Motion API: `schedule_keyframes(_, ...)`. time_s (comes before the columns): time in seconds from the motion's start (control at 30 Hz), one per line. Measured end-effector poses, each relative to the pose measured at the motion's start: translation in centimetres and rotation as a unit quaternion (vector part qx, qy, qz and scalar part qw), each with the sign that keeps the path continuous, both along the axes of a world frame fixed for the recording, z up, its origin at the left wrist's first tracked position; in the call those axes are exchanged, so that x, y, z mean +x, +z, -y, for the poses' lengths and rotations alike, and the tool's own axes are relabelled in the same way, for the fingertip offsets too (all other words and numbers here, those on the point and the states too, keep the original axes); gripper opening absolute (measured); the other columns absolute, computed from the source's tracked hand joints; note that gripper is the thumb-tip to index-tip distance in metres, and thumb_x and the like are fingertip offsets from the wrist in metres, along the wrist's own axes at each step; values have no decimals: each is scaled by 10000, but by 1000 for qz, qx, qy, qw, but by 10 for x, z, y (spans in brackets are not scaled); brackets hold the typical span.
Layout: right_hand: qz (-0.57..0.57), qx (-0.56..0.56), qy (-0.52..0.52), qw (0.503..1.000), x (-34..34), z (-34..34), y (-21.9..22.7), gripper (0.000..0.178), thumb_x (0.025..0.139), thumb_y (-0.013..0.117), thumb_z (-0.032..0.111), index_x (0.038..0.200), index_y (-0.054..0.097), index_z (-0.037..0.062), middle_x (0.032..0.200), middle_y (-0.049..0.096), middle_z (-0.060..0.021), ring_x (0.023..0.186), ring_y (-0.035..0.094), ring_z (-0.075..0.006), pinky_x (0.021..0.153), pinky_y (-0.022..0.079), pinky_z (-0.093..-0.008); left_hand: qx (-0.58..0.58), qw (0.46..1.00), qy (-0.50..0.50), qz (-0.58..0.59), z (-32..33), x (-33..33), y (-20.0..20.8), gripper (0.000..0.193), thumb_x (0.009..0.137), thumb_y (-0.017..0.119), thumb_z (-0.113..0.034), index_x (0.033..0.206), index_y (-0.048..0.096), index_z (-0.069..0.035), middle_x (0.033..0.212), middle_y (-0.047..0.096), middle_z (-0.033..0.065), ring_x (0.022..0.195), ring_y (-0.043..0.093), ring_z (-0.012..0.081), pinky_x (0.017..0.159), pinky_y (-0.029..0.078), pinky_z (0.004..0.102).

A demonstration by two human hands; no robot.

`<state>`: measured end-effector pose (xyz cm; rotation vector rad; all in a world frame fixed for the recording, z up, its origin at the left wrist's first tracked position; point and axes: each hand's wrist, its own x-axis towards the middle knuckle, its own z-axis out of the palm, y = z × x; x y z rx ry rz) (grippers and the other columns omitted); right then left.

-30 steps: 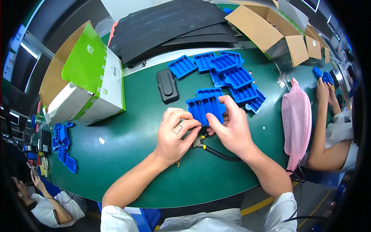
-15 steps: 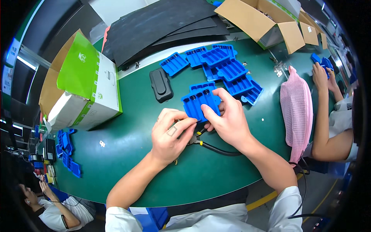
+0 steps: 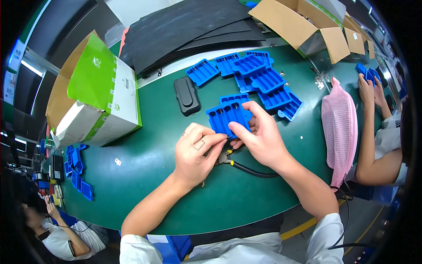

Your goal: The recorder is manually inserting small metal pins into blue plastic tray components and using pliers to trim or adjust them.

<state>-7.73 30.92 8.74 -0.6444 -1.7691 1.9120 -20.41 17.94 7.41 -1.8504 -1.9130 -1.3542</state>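
Note:
My right hand (image 3: 259,134) grips a blue plastic battery holder (image 3: 225,119) with long parallel slots, thumb on its face and the other fingers behind it. At the holder's lower edge, my left hand (image 3: 195,152) has thumb and forefinger pinched together; whatever is between those fingertips is too small to make out. Below the hands lie pliers (image 3: 252,171) with black and yellow handles, their jaws partly hidden by my left hand. Another blue holder (image 3: 234,97) lies just behind the held one.
More blue holders (image 3: 267,80) are heaped beyond my hands, beside a black oblong case (image 3: 187,97). Others (image 3: 79,176) lie at the left. A green-and-white carton (image 3: 118,94), black sheets (image 3: 184,33), an open carton (image 3: 285,22) and a pink mesh pouch (image 3: 337,127) surround them. Co-workers sit on both sides.
The scene has shifted slightly to the right in view. My left fingertips stay at the holder's lower edge, and my right hand keeps its grip on the holder.

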Motion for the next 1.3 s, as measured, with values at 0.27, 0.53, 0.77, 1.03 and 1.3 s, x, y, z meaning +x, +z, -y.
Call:
schedule_keyframes(0.27,-34,-20,49,998,-1,-4,-9,512,794,746,47,1188,424,-10,929,634,-113,847,677,-161,697,574,-284,-26,986,7,163,1,-5,2,241,672,802,-29,877,677,-49,824,594,49,695,569,164,583,445,281)
schedule_keyframes(0.53,-71,78,47,993,-3,-4,3,486,799,730,28,1214,477,17,1028,651,-139,938,671,-192,783,562,-307,-93,841,-101,523,1,-2,1,237,905,612,-3,1120,520,34,897,632,83,721,616,95,603,516,229)
schedule_keyframes(0.77,-38,110,18,993,17,-11,-7,548,806,719,-4,1280,444,1,1064,619,-91,977,624,-180,849,524,-314,-27,951,-108,288,-10,4,-5,230,922,606,-105,1081,528,42,713,667,97,590,652,147,507,516,294)
schedule_keyframes(1.03,-30,75,32,996,7,-5,-25,493,809,632,-113,1240,424,8,991,614,-99,779,653,-163,632,571,-262,-53,921,-122,367,5,2,-6,197,935,553,-39,1076,490,84,634,607,90,495,609,135,451,493,262)
schedule_keyframes(1.3,-17,98,6,995,21,-31,-51,501,843,610,-88,1296,408,-23,999,608,-100,749,629,-140,620,541,-241,3,914,-160,374,-11,10,-14,139,924,518,-11,1013,468,85,601,616,104,451,603,135,410,488,264)
